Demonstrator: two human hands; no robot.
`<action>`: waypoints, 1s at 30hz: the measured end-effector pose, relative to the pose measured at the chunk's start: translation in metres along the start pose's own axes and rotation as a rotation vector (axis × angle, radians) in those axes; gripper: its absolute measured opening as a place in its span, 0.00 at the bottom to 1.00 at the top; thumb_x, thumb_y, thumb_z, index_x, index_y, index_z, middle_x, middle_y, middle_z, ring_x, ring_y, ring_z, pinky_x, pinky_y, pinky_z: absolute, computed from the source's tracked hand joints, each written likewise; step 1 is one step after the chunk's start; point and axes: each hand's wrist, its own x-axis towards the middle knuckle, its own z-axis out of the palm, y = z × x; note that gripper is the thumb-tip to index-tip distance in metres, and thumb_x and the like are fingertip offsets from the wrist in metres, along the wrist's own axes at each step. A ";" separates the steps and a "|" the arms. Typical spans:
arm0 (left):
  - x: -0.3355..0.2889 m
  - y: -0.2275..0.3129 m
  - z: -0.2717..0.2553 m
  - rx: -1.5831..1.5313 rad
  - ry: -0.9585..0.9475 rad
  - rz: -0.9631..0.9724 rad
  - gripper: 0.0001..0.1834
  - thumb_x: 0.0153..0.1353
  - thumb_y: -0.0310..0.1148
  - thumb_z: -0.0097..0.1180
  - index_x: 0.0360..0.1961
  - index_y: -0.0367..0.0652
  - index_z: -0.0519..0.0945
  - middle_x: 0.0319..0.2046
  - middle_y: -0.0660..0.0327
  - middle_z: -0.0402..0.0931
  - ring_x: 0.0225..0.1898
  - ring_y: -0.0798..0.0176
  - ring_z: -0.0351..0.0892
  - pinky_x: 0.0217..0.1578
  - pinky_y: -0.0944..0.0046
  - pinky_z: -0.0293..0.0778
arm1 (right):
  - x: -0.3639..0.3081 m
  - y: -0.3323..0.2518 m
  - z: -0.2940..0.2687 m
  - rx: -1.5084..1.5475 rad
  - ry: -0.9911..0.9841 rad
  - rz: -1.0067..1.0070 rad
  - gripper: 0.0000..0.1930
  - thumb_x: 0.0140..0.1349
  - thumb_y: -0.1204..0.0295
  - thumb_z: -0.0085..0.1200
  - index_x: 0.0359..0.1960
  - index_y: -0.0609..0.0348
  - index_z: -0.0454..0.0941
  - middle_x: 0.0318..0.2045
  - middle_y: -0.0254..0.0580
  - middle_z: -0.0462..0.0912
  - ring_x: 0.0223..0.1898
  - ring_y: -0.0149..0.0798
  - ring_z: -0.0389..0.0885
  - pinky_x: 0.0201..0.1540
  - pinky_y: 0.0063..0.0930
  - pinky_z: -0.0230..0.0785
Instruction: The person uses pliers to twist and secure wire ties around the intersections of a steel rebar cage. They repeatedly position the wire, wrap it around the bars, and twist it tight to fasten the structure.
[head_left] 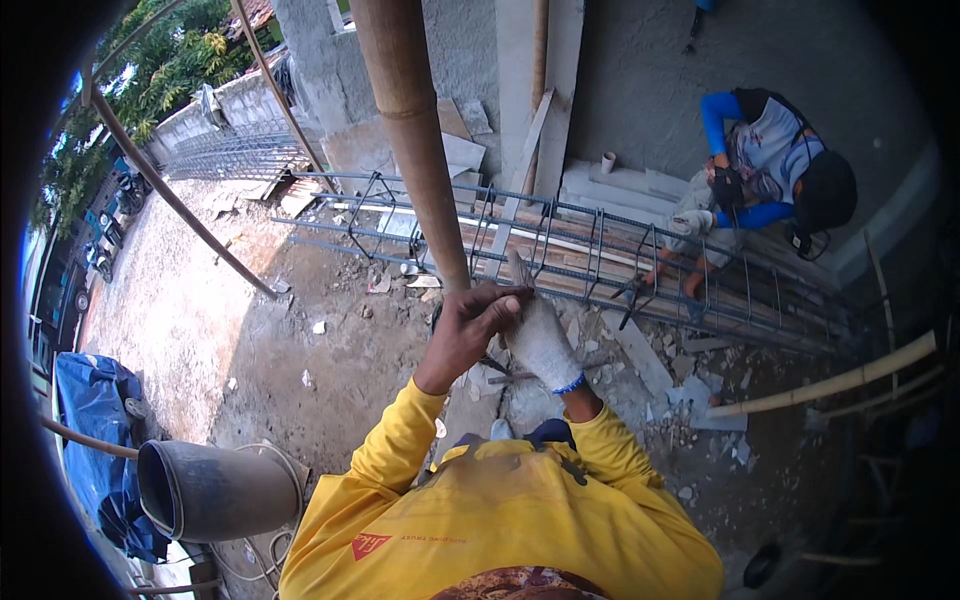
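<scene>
A pale-grey knitted work glove with blue edging covers the right hand, its grip partly hidden and unreadable; the bare left hand pinches the fabric. Likely light, soft and stretchy, it should pull best by the cuff.

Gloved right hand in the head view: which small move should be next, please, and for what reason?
Perhaps gently smooth the pale glove on the right hand, using the bare left hand: its fingers appear to meet the glove, and the gloved hand is held out in front. Whether they pinch the cloth cannot be told.
</scene>
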 end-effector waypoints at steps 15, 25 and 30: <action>0.034 0.017 -0.020 0.165 0.164 0.334 0.12 0.75 0.31 0.61 0.36 0.34 0.86 0.34 0.62 0.81 0.43 0.64 0.75 0.47 0.62 0.71 | 0.006 -0.033 -0.050 0.530 0.089 0.030 0.42 0.67 0.76 0.67 0.82 0.53 0.60 0.67 0.45 0.76 0.55 0.33 0.80 0.57 0.29 0.78; 0.034 0.001 -0.004 0.069 -0.089 0.144 0.15 0.78 0.36 0.61 0.39 0.33 0.84 0.32 0.63 0.82 0.33 0.68 0.78 0.41 0.68 0.75 | 0.021 -0.027 -0.081 0.820 0.230 0.070 0.14 0.75 0.75 0.61 0.60 0.58 0.81 0.45 0.32 0.88 0.35 0.24 0.82 0.40 0.18 0.78; 0.033 0.003 0.000 -0.133 -0.177 -0.056 0.13 0.80 0.37 0.59 0.48 0.35 0.83 0.31 0.64 0.81 0.30 0.72 0.76 0.33 0.70 0.73 | 0.019 -0.027 -0.070 1.115 0.360 0.181 0.03 0.78 0.72 0.58 0.48 0.55 0.80 0.39 0.31 0.89 0.31 0.21 0.80 0.32 0.17 0.72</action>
